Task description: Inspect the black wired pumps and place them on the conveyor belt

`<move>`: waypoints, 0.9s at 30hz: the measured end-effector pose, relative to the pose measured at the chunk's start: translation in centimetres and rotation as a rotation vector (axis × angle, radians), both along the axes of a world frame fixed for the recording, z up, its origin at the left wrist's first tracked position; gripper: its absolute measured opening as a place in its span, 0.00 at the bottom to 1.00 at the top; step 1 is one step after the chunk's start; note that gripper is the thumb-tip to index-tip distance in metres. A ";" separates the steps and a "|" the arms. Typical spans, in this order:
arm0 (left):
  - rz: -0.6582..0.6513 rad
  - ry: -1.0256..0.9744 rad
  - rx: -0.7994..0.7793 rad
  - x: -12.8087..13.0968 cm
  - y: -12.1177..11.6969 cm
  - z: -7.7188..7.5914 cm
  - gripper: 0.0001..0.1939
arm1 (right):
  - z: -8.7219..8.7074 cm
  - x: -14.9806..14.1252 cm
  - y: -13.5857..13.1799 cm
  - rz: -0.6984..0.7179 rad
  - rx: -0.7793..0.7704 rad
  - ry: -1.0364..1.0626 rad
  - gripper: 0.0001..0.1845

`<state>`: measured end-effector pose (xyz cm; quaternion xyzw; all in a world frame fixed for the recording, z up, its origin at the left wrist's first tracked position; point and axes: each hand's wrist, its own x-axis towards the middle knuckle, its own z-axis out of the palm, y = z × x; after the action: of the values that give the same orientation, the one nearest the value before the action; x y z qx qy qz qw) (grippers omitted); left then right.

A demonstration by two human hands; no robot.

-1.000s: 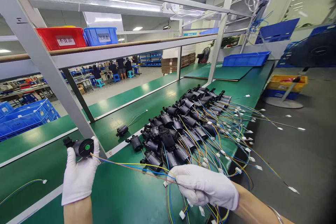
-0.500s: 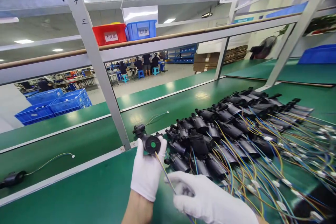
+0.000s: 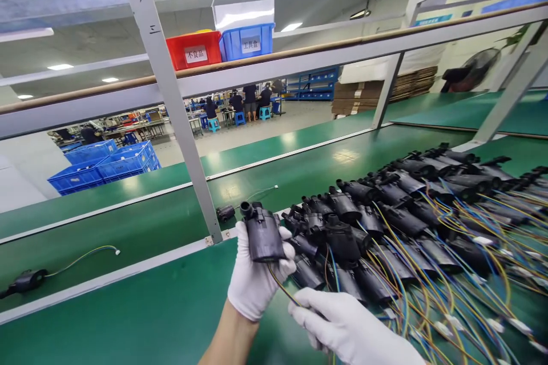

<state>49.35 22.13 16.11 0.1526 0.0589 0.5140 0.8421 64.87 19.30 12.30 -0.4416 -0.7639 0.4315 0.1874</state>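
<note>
In a white glove, my left hand (image 3: 252, 282) is wrapped round a black cylindrical pump (image 3: 264, 234), its port end tilted up and its side facing me. From the pump's lower end runs a thin bundle of wires (image 3: 283, 290). My right hand (image 3: 336, 319), also gloved in white, is closed on that bundle a short way below the pump. Just right of my hands lies a large group of similar black pumps (image 3: 342, 239), with yellow, blue and brown leads trailing toward me.
A metal post (image 3: 180, 108) rises left of my hands from the green bench (image 3: 107, 319). Single pumps lie beyond the rail, one at far left (image 3: 28, 281). Red (image 3: 194, 50) and blue (image 3: 247, 41) bins stand on the overhead shelf. Several people sit in the background.
My left hand has turned the pump, so its side shows instead of the round end with the green dot. My right hand still grips the wires. The camera view has shifted slightly left.
</note>
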 end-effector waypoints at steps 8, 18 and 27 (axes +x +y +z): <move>-0.007 0.252 0.293 1.0 -0.2 -1.7 0.41 | -1.2 0.9 0.4 0.094 0.261 -0.139 0.16; -0.009 0.244 0.449 1.6 -0.4 -2.5 0.42 | 1.4 3.7 0.5 -0.083 0.311 0.000 0.28; 0.336 0.715 0.561 0.9 -1.8 -0.9 0.61 | 2.6 6.0 -0.7 -0.170 0.336 0.353 0.39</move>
<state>50.27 20.28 15.24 0.5292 0.2276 0.5543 0.6008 70.82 18.64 14.94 -0.3847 -0.7404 0.3519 0.4243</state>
